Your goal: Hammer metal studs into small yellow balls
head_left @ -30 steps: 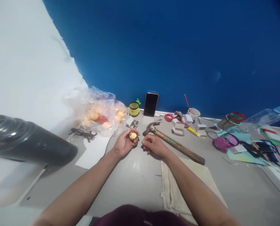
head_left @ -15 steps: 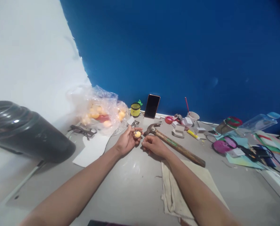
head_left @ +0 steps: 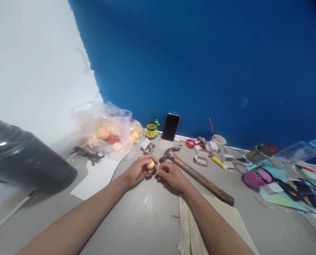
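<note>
My left hand (head_left: 136,172) is closed round a small yellow-orange ball (head_left: 151,165), whose upper side shows between thumb and fingers. Just right of it, my right hand (head_left: 172,176) is closed in a pinch, its fingertips close to the ball. Whatever lies in that pinch is too small to make out. Behind my left hand sits a small open box (head_left: 149,147) of shiny metal bits. A claw hammer (head_left: 197,172) with a worn wooden handle lies beyond my right hand, its head near my fingers.
A clear plastic bag (head_left: 112,131) of similar balls stands back left, near eyeglasses (head_left: 87,154) and a dark bottle (head_left: 33,159). A phone (head_left: 171,126) leans against the blue wall. Cloth (head_left: 227,219) lies under my right forearm. Small boxes (head_left: 201,158), a glue tube (head_left: 219,162) and a cup (head_left: 219,141) stand right.
My left hand has turned and its fingers have curled further round the ball, covering its dark-dotted edge. My right hand stays pinched beside it. The view has shifted slightly.
</note>
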Action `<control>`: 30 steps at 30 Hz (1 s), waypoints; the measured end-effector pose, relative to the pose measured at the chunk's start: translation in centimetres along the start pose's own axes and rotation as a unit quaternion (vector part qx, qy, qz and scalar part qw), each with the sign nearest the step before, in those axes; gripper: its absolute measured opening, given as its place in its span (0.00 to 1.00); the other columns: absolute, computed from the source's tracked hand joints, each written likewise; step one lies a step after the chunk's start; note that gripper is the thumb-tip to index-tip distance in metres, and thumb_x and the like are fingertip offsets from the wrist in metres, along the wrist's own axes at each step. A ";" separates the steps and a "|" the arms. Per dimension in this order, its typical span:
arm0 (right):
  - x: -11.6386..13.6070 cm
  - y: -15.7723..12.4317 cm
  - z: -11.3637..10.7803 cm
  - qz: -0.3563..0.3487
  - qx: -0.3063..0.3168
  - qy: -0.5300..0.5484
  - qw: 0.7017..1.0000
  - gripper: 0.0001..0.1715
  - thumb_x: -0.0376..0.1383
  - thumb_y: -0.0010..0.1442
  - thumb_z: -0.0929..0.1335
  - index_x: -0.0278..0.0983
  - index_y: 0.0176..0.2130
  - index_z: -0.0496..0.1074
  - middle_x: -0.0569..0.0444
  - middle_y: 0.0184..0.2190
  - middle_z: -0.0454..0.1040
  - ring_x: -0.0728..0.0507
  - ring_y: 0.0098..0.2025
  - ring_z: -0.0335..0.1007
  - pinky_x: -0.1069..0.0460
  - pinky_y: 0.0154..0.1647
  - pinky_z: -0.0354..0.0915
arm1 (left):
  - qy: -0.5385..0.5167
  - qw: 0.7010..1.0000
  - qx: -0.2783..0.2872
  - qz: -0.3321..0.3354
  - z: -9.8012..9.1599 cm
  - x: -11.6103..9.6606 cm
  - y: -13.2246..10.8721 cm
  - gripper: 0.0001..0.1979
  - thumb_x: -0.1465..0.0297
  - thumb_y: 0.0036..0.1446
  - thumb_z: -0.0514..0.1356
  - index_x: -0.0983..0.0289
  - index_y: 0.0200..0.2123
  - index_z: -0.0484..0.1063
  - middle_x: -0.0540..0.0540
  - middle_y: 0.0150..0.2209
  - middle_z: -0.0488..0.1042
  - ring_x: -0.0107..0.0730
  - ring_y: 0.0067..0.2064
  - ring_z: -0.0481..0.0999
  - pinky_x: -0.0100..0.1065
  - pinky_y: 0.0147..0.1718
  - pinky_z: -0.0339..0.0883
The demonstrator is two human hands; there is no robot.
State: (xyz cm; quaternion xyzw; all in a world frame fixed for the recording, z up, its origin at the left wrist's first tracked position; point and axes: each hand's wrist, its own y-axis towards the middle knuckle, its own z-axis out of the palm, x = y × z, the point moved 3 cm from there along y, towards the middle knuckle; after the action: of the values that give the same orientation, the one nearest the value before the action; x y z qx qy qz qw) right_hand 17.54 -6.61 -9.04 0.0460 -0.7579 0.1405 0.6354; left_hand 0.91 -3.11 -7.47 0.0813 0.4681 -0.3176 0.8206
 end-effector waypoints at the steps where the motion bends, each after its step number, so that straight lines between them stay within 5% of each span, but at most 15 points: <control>1: 0.1 0.0 0.0 -0.002 -0.002 -0.003 1.000 0.18 0.48 0.58 0.73 0.39 0.31 0.69 0.56 0.23 0.76 0.50 0.21 0.67 0.55 0.20 0.63 | -0.002 1.000 0.001 0.001 0.0 0.0 0.0 0.06 0.69 0.55 0.65 0.66 0.35 0.74 0.53 0.27 0.72 0.23 0.21 0.64 0.25 0.20 0.54; 11: 1.5 -0.1 0.2 -0.053 -0.025 -0.146 0.988 0.11 0.38 0.60 0.72 0.39 0.27 0.71 0.56 0.24 0.78 0.48 0.26 0.67 0.54 0.29 0.59 | -0.017 0.998 -0.053 -0.005 -0.8 0.4 0.7 0.21 0.52 0.63 0.64 0.65 0.31 0.71 0.51 0.23 0.71 0.24 0.18 0.64 0.27 0.15 0.58; 19: 1.2 -0.4 0.2 -0.072 -0.027 -0.155 0.985 0.12 0.40 0.61 0.71 0.39 0.27 0.71 0.56 0.25 0.78 0.46 0.28 0.70 0.52 0.33 0.61 | -0.073 0.994 -0.075 -0.008 -0.4 0.1 0.7 0.21 0.53 0.62 0.67 0.64 0.32 0.66 0.47 0.26 0.71 0.15 0.16 0.59 0.20 0.15 0.49; 26: 1.0 -0.6 0.1 -0.068 -0.030 -0.148 0.986 0.12 0.41 0.62 0.71 0.39 0.28 0.71 0.55 0.26 0.79 0.46 0.28 0.71 0.51 0.33 0.63 | -0.049 0.996 -0.080 0.001 -0.5 0.4 1.1 0.24 0.50 0.61 0.66 0.63 0.30 0.65 0.47 0.24 0.70 0.16 0.15 0.57 0.23 0.14 0.48; 30: 0.9 -0.7 -0.1 -0.062 -0.032 -0.148 0.987 0.11 0.40 0.61 0.71 0.39 0.29 0.72 0.56 0.25 0.78 0.48 0.25 0.66 0.53 0.30 0.60 | -0.065 0.995 -0.065 0.026 -0.3 0.6 1.5 0.23 0.48 0.62 0.64 0.63 0.34 0.68 0.49 0.27 0.72 0.21 0.18 0.64 0.24 0.16 0.54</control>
State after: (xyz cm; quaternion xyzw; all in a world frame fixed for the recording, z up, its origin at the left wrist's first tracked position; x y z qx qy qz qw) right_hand 17.62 -7.10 -8.01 0.0926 -0.8433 0.0684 0.5249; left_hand 1.74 -2.07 -8.37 0.0191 0.4307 -0.2693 0.8612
